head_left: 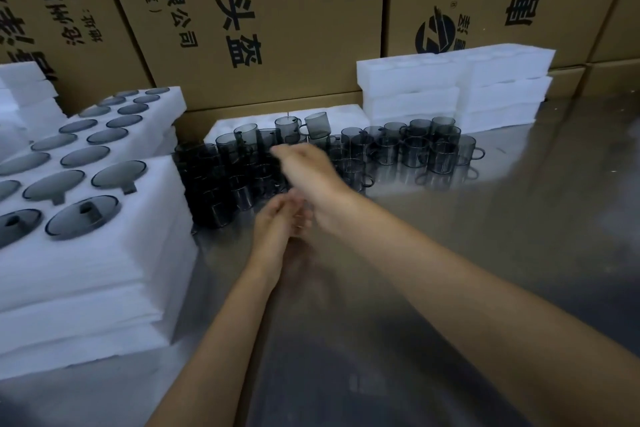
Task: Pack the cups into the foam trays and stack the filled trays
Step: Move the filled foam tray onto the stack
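Note:
Several smoky grey glass cups (415,149) with handles stand crowded on the metal table, some stacked two high. On the left, a white foam tray (104,253) tops a stack, its round holes filled with cups. My right hand (304,166) is blurred, stretched over the cups at centre, and whether it holds one is unclear. My left hand (277,222) sits lower, just in front of the cups, its fingers curled under my right wrist. I cannot tell what is in it.
A stack of empty foam trays (450,90) stands at the back right. Another filled tray (138,118) sits behind the left stack, and one foam tray (346,116) lies behind the cups. Brown cardboard boxes (277,10) wall off the back. Reflective metal table (485,253) spreads right.

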